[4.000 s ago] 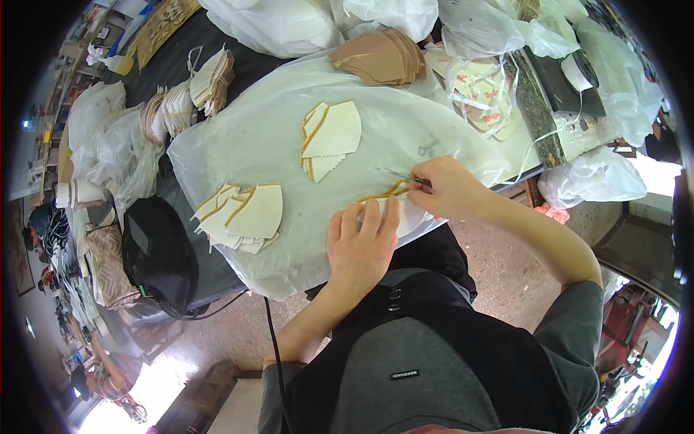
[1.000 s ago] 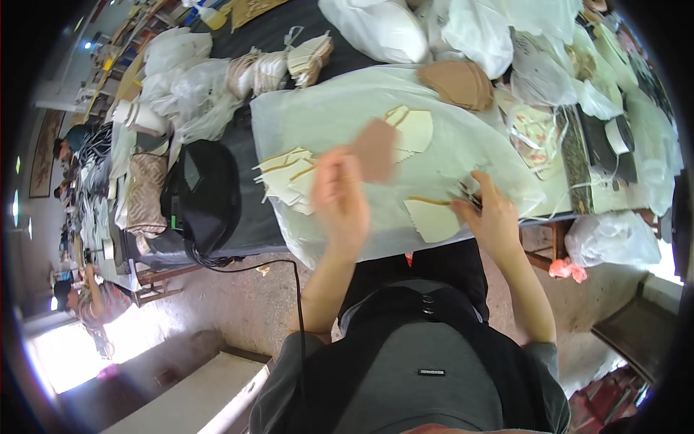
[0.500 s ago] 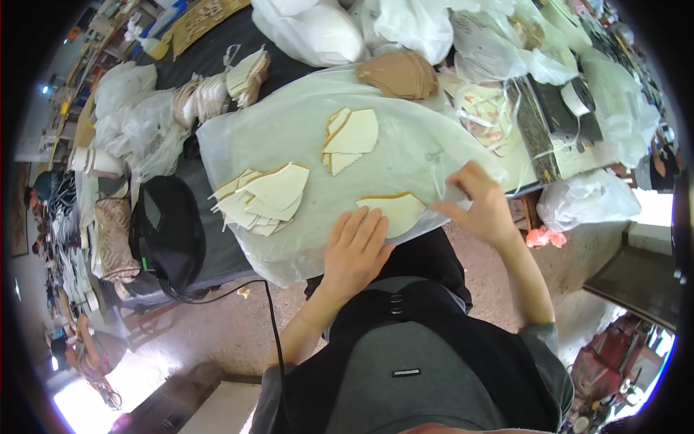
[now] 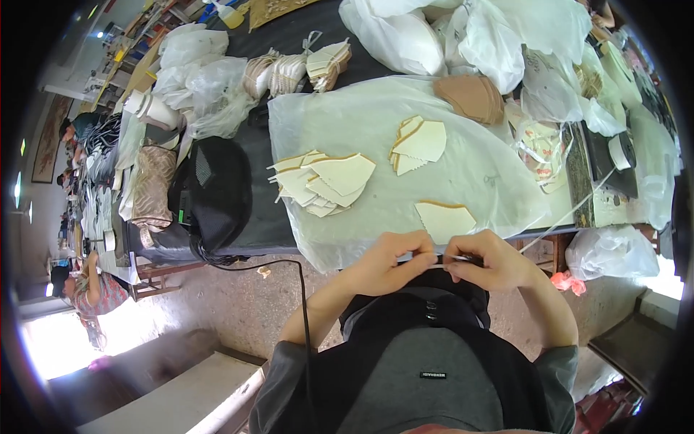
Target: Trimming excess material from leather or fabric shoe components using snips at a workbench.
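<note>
Close to my body at the table's front edge, my left hand (image 4: 396,262) and my right hand (image 4: 483,262) are pinched nearly together. A narrow white tape (image 4: 578,208) runs from a white roll (image 4: 619,152) on the right down to my right hand, and a short length of it spans the gap between both hands. Just beyond my fingers lies a cream panel with a tan edge (image 4: 444,219) on the plastic sheet (image 4: 477,177). Two fanned piles of similar jagged-edged panels lie further off, a larger pile (image 4: 329,181) at left and a smaller pile (image 4: 419,143) behind.
A brown stack of cut pieces (image 4: 468,99) sits at the sheet's far edge. White plastic bags (image 4: 394,36) crowd the back. At left are a black mesh-covered object (image 4: 219,189), a patterned roll (image 4: 153,189) and tied bundles (image 4: 288,72). A black cable (image 4: 302,286) hangs near my left arm.
My left hand has lifted off the cream panel and my right hand has drawn the tape inward; both now meet in front of me. The view has shifted, moving the table rightward in the picture.
</note>
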`<state>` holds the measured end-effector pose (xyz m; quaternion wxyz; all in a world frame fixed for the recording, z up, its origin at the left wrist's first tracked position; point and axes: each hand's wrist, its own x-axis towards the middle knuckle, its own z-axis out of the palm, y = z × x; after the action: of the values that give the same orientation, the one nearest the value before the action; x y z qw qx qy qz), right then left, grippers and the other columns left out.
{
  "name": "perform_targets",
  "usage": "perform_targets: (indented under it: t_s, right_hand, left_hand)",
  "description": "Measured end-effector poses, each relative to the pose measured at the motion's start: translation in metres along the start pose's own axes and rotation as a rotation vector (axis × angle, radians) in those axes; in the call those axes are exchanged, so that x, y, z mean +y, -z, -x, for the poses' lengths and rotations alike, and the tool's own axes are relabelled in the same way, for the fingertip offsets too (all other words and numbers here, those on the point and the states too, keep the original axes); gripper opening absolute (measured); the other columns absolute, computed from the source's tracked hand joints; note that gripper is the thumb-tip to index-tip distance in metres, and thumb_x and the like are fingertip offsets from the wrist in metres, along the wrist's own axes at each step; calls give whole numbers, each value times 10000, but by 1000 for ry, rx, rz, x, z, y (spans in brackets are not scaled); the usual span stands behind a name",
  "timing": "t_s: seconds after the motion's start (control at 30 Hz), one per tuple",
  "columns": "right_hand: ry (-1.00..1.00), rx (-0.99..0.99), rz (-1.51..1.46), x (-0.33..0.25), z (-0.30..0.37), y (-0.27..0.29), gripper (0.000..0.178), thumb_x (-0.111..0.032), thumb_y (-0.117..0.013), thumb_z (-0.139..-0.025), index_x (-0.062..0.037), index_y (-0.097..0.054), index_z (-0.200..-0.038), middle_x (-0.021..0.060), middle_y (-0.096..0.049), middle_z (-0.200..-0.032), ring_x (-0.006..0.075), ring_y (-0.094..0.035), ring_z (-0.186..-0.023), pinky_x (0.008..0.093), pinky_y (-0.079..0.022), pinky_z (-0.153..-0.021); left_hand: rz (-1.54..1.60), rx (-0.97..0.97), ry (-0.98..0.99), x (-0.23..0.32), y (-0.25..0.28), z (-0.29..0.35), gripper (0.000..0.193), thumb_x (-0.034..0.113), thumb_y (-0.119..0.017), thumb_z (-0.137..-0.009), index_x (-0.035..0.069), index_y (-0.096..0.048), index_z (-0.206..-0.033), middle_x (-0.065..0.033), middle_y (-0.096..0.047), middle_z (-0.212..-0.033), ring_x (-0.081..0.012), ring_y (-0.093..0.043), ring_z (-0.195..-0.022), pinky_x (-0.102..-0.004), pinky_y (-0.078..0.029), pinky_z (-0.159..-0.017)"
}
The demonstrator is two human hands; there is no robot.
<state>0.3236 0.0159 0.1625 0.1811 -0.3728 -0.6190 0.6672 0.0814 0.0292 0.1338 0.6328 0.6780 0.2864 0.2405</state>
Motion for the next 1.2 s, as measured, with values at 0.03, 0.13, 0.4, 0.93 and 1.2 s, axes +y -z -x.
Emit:
perform_targets:
  t_s: [0.03, 0.13, 0.4, 0.93, 1.2]
  right_hand:
    - [59, 30, 97, -1, -5, -4, 69, -54, -622, -912, 13, -630, -927, 53, -634, -748, 102, -572, -705, 277, -459, -647]
    - [164, 76, 56, -3, -29, -11, 85, -68, -633, -910, 12, -640, -936, 33, -631, -768, 74, -545, -755, 272, -457, -685]
    - [-155, 450, 125, 37, -53, 33, 145, -133, -639, -887, 10, -661, -875, -13, -560, -668, 80, -471, -639, 288, -398, -584]
    - [-132, 372, 464, 42, -99, 18, 218, -163, -613, -790, 48, -663, -773, 224, -652, -714, 393, -641, -676, 450, -510, -643]
    - [-136, 317, 627, 29, -87, 34, 192, -149, -646, -827, 41, -674, -843, 171, -653, -680, 313, -648, -611, 385, -504, -585]
  left_hand:
    - [13, 59, -9, -1, -1, 2, 136, 98, -632, -939, -2, -568, -873, -87, -570, -717, -158, -577, -693, -297, -462, -654]
    - [26, 326, 44, -6, -2, 7, 92, 66, -644, -908, 4, -582, -880, -87, -591, -756, -207, -601, -723, -324, -472, -654]
    - [-990, 408, -379, -67, -26, -3, 428, 212, -726, -804, 27, -649, -1182, -102, -619, -1237, -285, -572, -1144, -453, -459, -976]
    - [-980, 574, -357, -75, -27, -10, 416, 185, -700, -848, -15, -610, -1201, -147, -635, -1225, -318, -594, -1102, -453, -450, -952]
    - [-1099, 517, -290, -69, -26, -14, 409, 225, -679, -882, -15, -591, -1201, -152, -639, -1214, -329, -597, -1092, -458, -451, -956]
